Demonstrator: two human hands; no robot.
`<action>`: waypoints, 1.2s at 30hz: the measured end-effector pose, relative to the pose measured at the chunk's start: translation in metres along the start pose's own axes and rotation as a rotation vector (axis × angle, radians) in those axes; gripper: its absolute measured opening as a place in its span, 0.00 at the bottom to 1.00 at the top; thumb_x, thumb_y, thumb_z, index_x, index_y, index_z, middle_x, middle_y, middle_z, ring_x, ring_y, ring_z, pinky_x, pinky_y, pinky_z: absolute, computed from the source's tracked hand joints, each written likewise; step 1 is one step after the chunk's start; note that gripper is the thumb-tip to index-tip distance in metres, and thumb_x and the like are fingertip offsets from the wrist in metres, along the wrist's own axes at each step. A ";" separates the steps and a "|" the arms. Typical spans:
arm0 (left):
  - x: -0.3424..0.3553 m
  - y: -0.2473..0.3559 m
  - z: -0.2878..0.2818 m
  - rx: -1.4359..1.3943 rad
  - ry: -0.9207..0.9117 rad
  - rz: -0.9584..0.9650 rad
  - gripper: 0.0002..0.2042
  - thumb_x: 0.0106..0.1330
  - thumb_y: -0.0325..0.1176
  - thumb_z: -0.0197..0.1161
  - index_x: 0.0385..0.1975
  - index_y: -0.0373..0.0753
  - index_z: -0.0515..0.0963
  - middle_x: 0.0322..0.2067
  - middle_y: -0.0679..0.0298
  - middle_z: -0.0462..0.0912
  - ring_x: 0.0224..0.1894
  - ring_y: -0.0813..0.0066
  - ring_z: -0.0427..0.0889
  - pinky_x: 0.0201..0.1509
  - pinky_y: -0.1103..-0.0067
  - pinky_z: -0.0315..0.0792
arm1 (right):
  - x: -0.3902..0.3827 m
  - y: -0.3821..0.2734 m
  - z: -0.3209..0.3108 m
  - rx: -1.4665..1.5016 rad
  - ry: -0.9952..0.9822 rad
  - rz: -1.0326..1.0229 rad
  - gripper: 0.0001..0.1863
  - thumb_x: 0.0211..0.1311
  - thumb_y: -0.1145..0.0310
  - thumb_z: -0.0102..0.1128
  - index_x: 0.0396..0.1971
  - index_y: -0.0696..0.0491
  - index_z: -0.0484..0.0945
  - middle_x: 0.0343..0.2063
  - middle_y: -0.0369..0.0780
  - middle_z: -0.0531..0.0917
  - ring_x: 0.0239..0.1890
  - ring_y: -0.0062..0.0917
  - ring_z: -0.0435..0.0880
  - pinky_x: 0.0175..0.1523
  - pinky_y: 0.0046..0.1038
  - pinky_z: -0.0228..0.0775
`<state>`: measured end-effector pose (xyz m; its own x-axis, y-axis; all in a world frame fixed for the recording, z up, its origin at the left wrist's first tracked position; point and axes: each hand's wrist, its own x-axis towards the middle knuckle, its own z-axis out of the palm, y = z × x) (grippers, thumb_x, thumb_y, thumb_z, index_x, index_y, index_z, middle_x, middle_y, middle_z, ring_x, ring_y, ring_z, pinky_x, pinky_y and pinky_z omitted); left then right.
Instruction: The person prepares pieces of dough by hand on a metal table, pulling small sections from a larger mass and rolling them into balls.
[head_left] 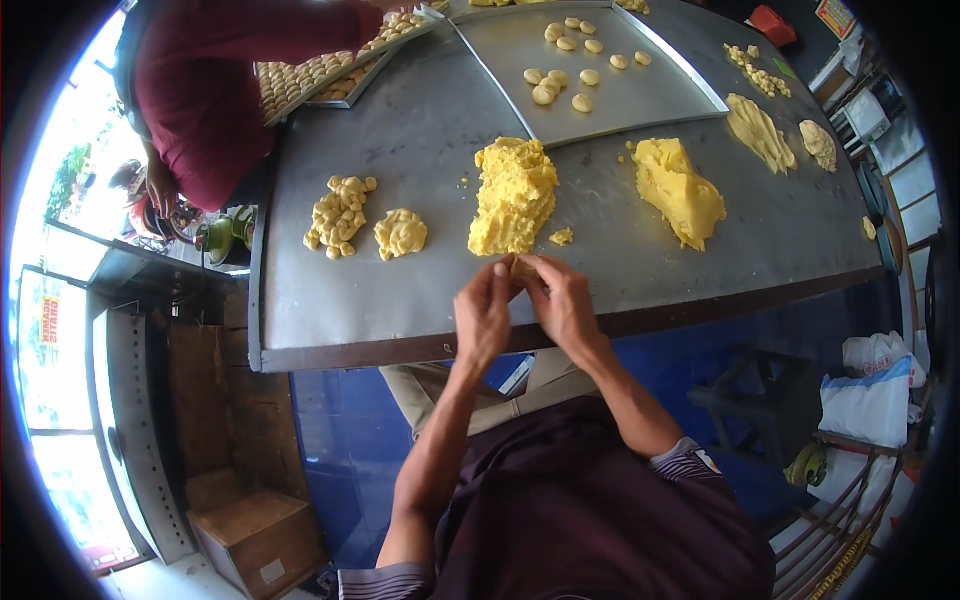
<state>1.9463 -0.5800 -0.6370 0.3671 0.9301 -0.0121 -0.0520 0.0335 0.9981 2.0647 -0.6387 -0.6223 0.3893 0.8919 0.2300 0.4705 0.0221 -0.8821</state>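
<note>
My left hand and my right hand meet over the near edge of the metal table. Their fingertips pinch a small piece of dough, mostly hidden by the fingers. Just beyond them lies a tall crumbly yellow mound, with a small yellow crumb beside it. To the left sit a cluster of small dough pieces and a rounded dough lump. A smoother yellow block rests to the right.
A metal tray with several round dough balls lies at the back. At far left, a person in a maroon top stands by trays of dough balls. More dough lies at the right. A dark stool stands below the table.
</note>
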 end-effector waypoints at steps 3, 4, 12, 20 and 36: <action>0.016 0.027 -0.018 0.301 -0.081 -0.185 0.10 0.71 0.31 0.58 0.41 0.29 0.81 0.29 0.50 0.87 0.34 0.67 0.89 0.35 0.75 0.81 | 0.005 -0.004 -0.005 -0.001 -0.015 -0.126 0.14 0.57 0.81 0.64 0.43 0.56 0.85 0.43 0.46 0.86 0.47 0.41 0.84 0.49 0.33 0.78; 0.023 0.016 -0.027 0.549 -0.190 -0.067 0.08 0.65 0.30 0.63 0.36 0.32 0.80 0.27 0.51 0.86 0.30 0.60 0.89 0.32 0.70 0.79 | 0.007 -0.004 -0.003 -0.068 -0.045 -0.257 0.14 0.57 0.82 0.64 0.44 0.57 0.85 0.43 0.46 0.86 0.47 0.38 0.85 0.48 0.31 0.79; 0.011 -0.018 -0.020 0.751 -0.003 0.163 0.11 0.57 0.33 0.68 0.35 0.37 0.75 0.26 0.46 0.83 0.32 0.44 0.83 0.35 0.60 0.77 | 0.004 -0.011 0.013 0.045 -0.097 -0.075 0.13 0.59 0.81 0.65 0.44 0.59 0.85 0.45 0.45 0.85 0.42 0.30 0.87 0.43 0.28 0.81; 0.009 0.001 -0.030 0.488 -0.167 0.100 0.16 0.53 0.32 0.76 0.36 0.35 0.77 0.27 0.55 0.85 0.29 0.60 0.86 0.34 0.69 0.77 | 0.007 -0.015 -0.001 0.171 -0.124 -0.049 0.18 0.59 0.78 0.66 0.51 0.60 0.82 0.46 0.46 0.85 0.44 0.31 0.87 0.47 0.27 0.79; 0.015 -0.005 -0.030 0.483 -0.123 0.184 0.13 0.68 0.39 0.63 0.35 0.32 0.80 0.32 0.55 0.84 0.31 0.62 0.83 0.38 0.71 0.76 | 0.075 -0.006 -0.017 -0.431 0.137 -0.369 0.22 0.58 0.76 0.64 0.53 0.62 0.76 0.53 0.50 0.79 0.53 0.45 0.81 0.56 0.36 0.76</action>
<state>1.9242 -0.5550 -0.6440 0.4995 0.8542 0.1443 0.2970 -0.3253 0.8978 2.1047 -0.5796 -0.5927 0.2239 0.7927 0.5670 0.8633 0.1087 -0.4929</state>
